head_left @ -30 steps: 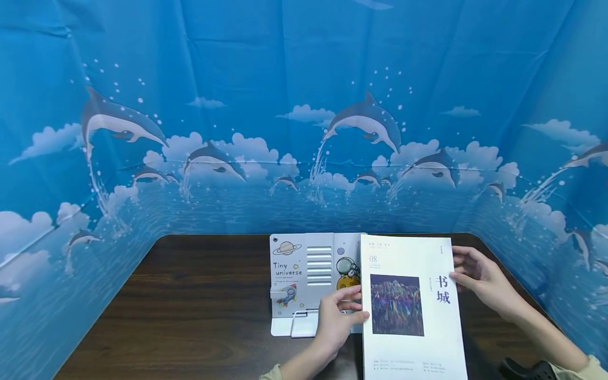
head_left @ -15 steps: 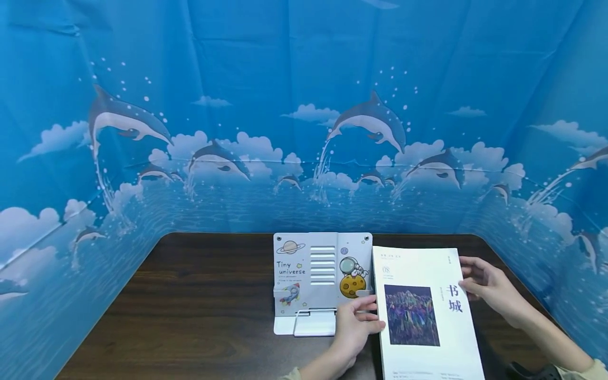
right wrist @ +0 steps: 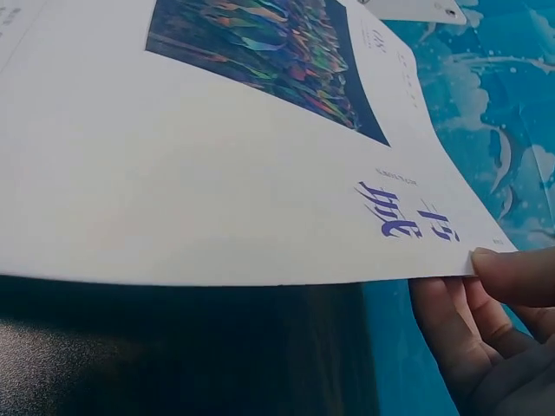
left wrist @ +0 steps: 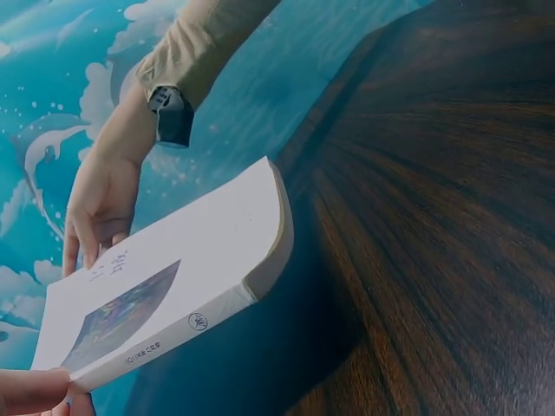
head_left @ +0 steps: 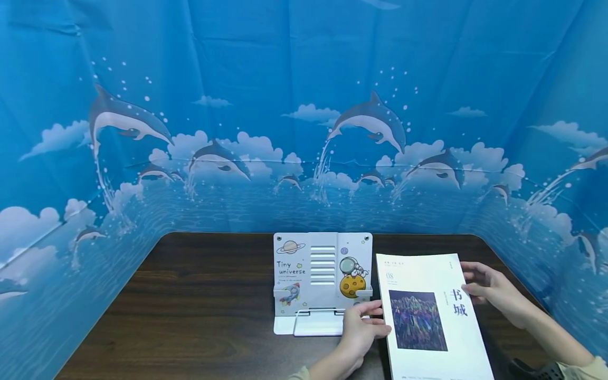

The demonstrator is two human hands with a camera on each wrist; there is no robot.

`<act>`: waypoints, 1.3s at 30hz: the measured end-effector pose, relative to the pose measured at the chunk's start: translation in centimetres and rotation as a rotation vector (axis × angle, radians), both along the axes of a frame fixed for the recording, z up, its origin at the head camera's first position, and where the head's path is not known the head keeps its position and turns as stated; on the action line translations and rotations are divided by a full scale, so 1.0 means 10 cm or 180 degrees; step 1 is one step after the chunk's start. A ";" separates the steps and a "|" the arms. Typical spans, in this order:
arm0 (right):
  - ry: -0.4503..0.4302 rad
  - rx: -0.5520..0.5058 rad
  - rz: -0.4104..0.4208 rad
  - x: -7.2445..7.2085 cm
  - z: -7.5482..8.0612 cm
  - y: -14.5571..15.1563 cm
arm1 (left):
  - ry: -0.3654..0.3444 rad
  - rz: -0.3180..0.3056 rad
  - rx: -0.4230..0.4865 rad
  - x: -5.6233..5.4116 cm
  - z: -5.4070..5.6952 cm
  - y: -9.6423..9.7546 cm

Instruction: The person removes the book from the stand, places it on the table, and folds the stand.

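The white book (head_left: 431, 319) has been drawn farther right of the stand (head_left: 323, 295). Its stand-side edge is pinched by the left hand (head_left: 360, 328), its opposite edge by the right hand (head_left: 491, 287), thumbs uppermost.

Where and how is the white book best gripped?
Probably by both long edges: left hand from the spine side, right hand from the opposite side, thumbs on top. The white book is wide and flat, so opposed grips should steady it.

Beige sleeves (left wrist: 201, 45), creased; black right-wrist band (left wrist: 175, 120), small pale markings.
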State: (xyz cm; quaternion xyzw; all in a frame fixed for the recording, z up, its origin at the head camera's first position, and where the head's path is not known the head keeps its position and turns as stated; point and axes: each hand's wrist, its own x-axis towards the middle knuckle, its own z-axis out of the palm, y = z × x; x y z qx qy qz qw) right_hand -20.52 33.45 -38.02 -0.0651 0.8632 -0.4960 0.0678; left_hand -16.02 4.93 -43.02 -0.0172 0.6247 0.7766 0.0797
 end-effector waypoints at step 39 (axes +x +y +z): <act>-0.0623 -0.0092 -0.0337 -0.23 -0.40 0.08 | -0.0108 0.0260 -0.0226 -0.06 -0.25 0.22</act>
